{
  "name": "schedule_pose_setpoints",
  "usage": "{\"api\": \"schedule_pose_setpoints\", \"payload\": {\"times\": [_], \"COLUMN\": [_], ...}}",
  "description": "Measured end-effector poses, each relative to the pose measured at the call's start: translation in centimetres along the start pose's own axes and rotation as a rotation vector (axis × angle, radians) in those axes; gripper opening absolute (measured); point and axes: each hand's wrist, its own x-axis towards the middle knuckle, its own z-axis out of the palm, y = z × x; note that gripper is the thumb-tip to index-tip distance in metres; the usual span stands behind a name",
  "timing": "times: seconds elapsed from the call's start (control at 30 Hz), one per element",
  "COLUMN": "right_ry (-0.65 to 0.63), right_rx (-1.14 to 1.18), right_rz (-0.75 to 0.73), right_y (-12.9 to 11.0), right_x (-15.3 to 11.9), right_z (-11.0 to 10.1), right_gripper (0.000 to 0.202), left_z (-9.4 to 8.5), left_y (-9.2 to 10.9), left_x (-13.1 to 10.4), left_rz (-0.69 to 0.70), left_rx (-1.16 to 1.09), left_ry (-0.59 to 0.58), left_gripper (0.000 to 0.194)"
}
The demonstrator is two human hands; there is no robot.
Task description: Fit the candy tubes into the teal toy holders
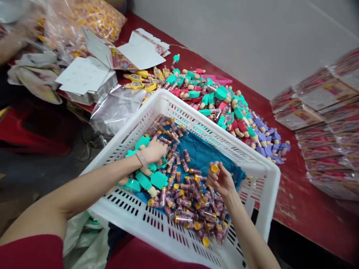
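Basically, the small vial (214, 167) is up in the R hand (221, 180), pinched btwn thumb & fingers w/ its yellow end showing, above the R part of the white basket (202, 121). The L hand (155, 149), w/ a pale wristband (142, 159), is down in the basket's L part, fingers bent over the loose vials (183, 219) & next to the teal pcs (159, 179); can't tell from here if it's gripping anything. Loose vials run from the far L corner to a thick heap at the near side, lying every which way, partly on a blue plastic sheet (196, 145). Just past the basket, on the red table (308, 209), there's a long pile: yellow pcs (137, 85) at the L end, mixed teal & red ones (221, 93) mid, purple pcs (262, 138) at the R end. Nr the yellow end: clear plastic wrap (117, 108), a stack of white cards (84, 76) & an opened box (143, 52). Far L, a co-worker's hand (30, 28), blurred, is by a clear bag (97, 18) of yellow bits. Off R, wrapped boxes (316, 108) stand stacked nr the wall.
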Motion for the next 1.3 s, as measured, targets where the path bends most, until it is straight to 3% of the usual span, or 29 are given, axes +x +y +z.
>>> {"api": "schedule_pose_setpoints", "payload": {"times": [0.13,0.23,0.33,0.47,0.6,0.67,0.73,0.8,0.87,0.9,0.97,1.07,1.13,1.2,1.3], "right_ry": [-0.007,-0.062,-0.083,-0.108,-0.002,0.047,0.044,0.01,-0.014,-0.029,-0.157,-0.57,-0.715,-0.574,-0.122], "right_rx": [0.147,0.143,0.024,-0.444,-1.032,-1.256,-1.418,-1.488,-1.469,-1.416,-1.183,-0.657,-0.49,-0.639,-1.087], "right_rz": [-0.032,-0.026,-0.032,-0.108,-0.13,-0.239,-0.395,-0.5,-0.461,-0.382,-0.13,0.323,0.474,0.353,-0.116], "right_y": [0.2,0.9,1.5,1.7,2.5,3.3,3.9,4.0,3.7,3.5,3.6,4.9,5.9,6.3,5.4], "right_x": [-2.0,-3.2,-4.3,-5.2,-5.9,-6.2,-6.7,-7.2,-7.8,-8.1,-8.6,-9.2,-9.4,-9.5,-9.3], "right_z": [0.1,0.6,1.8,3.6,4.4,4.4,4.3,4.2,4.3,4.4,4.8,5.4,5.6,5.4,4.6], "right_gripper": [0.029,0.038,0.04,0.029,0.007,0.004,0.002,0.006,0.009,0.008,0.003,0.017,0.018,0.012,0.004], "left_z": [-1.8,-2.7,-2.3,-1.0,-0.4,-0.2,0.2,0.5,0.7,0.6,0.4,0.6,1.2,2.0,2.6], "left_y": [1.4,3.4,5.7,7.6,8.2,8.4,8.7,9.1,9.6,9.9,10.5,11.1,11.2,11.0,10.4], "left_x": [-0.6,-1.3,-2.1,-3.3,-3.8,-3.9,-4.1,-4.4,-4.8,-5.1,-5.7,-6.6,-6.9,-6.7,-5.8], "left_rz": [0.056,0.155,0.227,0.194,0.218,0.224,0.203,0.155,0.134,0.153,0.271,0.567,0.657,0.521,0.248], "left_rx": [-0.089,-0.441,-0.68,-0.597,-0.58,-0.65,-0.769,-0.904,-0.978,-0.961,-0.781,-0.373,-0.272,-0.365,-0.71], "left_ry": [-0.1,-0.208,-0.243,-0.216,-0.3,-0.339,-0.445,-0.627,-0.772,-0.765,-0.572,-0.195,-0.105,-0.168,-0.552], "left_gripper": [0.037,0.053,0.057,0.058,0.054,0.053,0.052,0.052,0.054,0.054,0.05,0.035,0.03,0.034,0.047]}}
